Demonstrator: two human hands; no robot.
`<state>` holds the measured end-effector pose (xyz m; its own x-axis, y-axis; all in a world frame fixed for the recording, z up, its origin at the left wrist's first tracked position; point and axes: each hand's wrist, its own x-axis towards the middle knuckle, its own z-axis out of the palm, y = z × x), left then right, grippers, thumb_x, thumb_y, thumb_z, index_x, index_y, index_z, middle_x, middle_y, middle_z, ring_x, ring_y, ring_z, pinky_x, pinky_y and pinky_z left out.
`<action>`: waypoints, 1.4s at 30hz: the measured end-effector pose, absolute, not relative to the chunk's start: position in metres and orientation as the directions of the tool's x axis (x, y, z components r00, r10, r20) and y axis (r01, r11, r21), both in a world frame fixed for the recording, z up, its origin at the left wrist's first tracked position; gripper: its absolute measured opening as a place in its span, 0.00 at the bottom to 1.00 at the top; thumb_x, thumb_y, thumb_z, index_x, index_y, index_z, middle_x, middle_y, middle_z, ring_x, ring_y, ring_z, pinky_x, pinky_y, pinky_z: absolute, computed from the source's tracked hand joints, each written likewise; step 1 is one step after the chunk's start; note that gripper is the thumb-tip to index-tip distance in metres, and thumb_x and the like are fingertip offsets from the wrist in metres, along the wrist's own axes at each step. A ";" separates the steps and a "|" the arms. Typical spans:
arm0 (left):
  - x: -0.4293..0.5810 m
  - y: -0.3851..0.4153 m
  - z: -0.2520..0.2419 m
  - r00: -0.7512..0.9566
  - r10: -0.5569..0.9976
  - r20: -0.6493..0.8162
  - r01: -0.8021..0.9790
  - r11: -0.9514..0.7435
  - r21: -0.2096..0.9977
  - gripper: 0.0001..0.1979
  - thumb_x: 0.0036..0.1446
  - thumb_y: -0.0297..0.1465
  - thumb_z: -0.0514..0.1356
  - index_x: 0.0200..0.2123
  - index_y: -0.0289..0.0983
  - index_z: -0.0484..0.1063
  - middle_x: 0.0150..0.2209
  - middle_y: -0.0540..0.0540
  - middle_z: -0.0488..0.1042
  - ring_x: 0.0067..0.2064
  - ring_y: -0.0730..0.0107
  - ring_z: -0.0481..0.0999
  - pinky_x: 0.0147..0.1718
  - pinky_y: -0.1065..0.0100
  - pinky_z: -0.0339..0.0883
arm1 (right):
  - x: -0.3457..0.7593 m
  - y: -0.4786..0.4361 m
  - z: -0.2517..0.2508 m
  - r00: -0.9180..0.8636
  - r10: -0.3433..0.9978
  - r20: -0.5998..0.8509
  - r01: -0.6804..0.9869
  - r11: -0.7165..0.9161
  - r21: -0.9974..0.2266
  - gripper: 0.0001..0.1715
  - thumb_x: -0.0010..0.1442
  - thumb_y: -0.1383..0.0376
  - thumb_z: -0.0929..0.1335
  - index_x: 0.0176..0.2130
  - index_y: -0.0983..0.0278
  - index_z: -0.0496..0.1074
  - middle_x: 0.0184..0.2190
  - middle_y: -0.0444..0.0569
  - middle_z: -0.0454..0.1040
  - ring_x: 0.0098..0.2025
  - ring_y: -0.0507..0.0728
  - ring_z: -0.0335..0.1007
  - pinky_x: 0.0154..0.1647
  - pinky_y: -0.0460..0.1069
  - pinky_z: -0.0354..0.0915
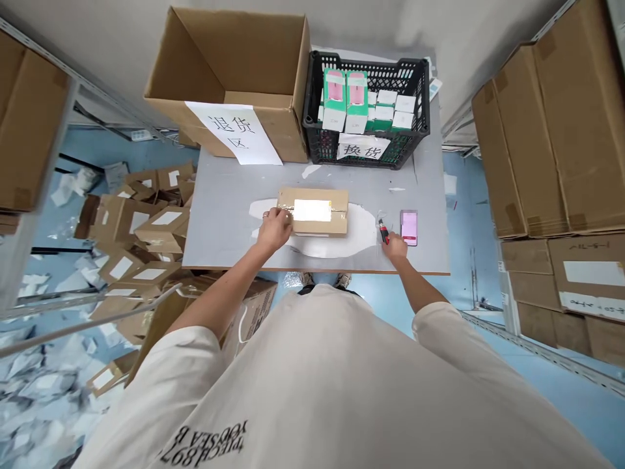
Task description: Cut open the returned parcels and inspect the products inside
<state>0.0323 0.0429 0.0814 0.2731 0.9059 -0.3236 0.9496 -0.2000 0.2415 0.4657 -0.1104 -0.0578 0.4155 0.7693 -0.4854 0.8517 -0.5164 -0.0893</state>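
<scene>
A small taped cardboard box [338, 225] with a white label lies flat on the table. My left hand [274, 229] is at its left end, fingers curled against the edge and the clear tape there. To the right of the box, my right hand [395, 247] is closed around a red and black utility knife [383, 232], which points away from me close to the tabletop. Just beyond that hand, a phone [409, 228] with a pink lit screen lies on the table.
A large open carton [195, 130] with a paper sign stands at the back left of the grey table [219, 215]. Beside it, a black plastic crate [420, 133] holds green and white boxes. Opened cartons [146, 228] pile up at left; stacked cartons [551, 143] flank the right.
</scene>
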 end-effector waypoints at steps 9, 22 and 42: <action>0.030 0.040 0.087 0.396 0.868 -0.298 0.916 -0.355 0.186 0.25 0.71 0.31 0.57 0.68 0.40 0.76 0.71 0.31 0.74 0.69 0.34 0.71 0.66 0.37 0.71 | 0.465 -0.100 -0.034 0.579 0.681 -0.448 0.622 -0.724 -0.297 0.19 0.66 0.64 0.72 0.56 0.60 0.72 0.50 0.57 0.85 0.50 0.66 0.82 0.51 0.55 0.73; 0.008 0.036 0.075 0.636 0.737 -0.229 0.766 -0.565 0.308 0.30 0.68 0.28 0.58 0.72 0.39 0.73 0.78 0.34 0.70 0.79 0.45 0.69 0.74 0.43 0.66 | 0.388 -0.010 0.098 0.079 0.981 -0.179 0.618 -0.189 -0.763 0.29 0.73 0.45 0.69 0.61 0.60 0.78 0.46 0.52 0.87 0.38 0.61 0.84 0.45 0.55 0.80; -0.001 0.033 0.069 0.717 0.685 -0.126 0.656 -0.602 0.455 0.31 0.69 0.26 0.55 0.74 0.38 0.71 0.80 0.33 0.67 0.81 0.50 0.64 0.71 0.46 0.67 | 0.250 0.064 0.134 -0.307 0.885 -0.351 0.951 0.278 -0.131 0.24 0.81 0.59 0.65 0.68 0.60 0.81 0.63 0.57 0.85 0.62 0.66 0.80 0.59 0.53 0.70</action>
